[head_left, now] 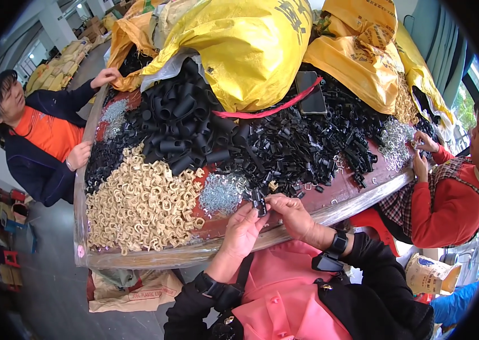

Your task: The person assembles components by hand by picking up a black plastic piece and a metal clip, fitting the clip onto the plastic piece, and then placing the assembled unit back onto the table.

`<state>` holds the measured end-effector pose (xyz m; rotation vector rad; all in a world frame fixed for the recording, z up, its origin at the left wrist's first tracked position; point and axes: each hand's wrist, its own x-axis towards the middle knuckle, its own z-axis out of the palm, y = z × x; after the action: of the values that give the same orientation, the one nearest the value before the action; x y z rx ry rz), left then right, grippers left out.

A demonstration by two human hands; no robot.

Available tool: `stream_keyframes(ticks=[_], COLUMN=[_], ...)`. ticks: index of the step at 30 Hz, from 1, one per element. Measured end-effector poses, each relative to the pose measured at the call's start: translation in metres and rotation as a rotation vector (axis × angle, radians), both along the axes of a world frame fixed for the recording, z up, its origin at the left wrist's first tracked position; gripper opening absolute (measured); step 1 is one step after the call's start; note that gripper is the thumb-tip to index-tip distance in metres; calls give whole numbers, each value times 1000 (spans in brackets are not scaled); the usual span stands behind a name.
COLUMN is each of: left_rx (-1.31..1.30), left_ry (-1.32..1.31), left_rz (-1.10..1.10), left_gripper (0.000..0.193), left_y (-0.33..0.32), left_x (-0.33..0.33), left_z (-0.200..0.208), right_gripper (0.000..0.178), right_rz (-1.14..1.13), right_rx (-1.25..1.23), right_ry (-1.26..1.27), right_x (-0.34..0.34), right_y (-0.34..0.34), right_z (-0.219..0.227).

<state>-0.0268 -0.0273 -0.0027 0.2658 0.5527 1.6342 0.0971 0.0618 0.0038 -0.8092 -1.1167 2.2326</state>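
Note:
Just above the table's front edge, my left hand [243, 231] is closed around a small black plastic part [259, 202] that stands up from the fingertips. My right hand [291, 215] meets it from the other side, its thumb and forefinger pinched together at the part's edge; whether a smaller piece sits in that pinch cannot be made out. Beside my left hand lies a pile of small silvery metal pieces [221, 193]. A wide heap of black plastic parts [290, 153] spreads behind both hands.
Beige ring-shaped pieces [143, 207] cover the table's left front, with black tubes [185, 122] behind. Yellow sacks [251, 51] and a phone [311, 93] lie at the back. Co-workers stand left [47, 133] and sit right [449, 192]. A wooden rim [154, 259] borders the table.

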Motion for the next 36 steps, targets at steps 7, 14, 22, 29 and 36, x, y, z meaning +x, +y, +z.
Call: stream_keyframes(ticks=[7, 14, 22, 29, 36], left_rx=[22, 33, 59, 105, 106], left_ry=[-13, 15, 75, 89, 33], left_rz=[-19, 13, 69, 17, -82], left_gripper=[22, 21, 22, 24, 26], left_y=[-5, -5, -8, -8, -14], left_x=[-2, 1, 3, -7, -8], left_z=[0, 4, -4, 3, 1], right_gripper=[12, 17, 18, 16, 13], right_rz=[118, 66, 212, 336, 488], right_rx=[627, 295, 331, 168, 107], right_ry=[-249, -121, -125, -80, -92], right_x=[8, 6, 5, 7, 13], right_y=[11, 7, 6, 19, 25], right_z=[8, 16, 12, 12, 13])
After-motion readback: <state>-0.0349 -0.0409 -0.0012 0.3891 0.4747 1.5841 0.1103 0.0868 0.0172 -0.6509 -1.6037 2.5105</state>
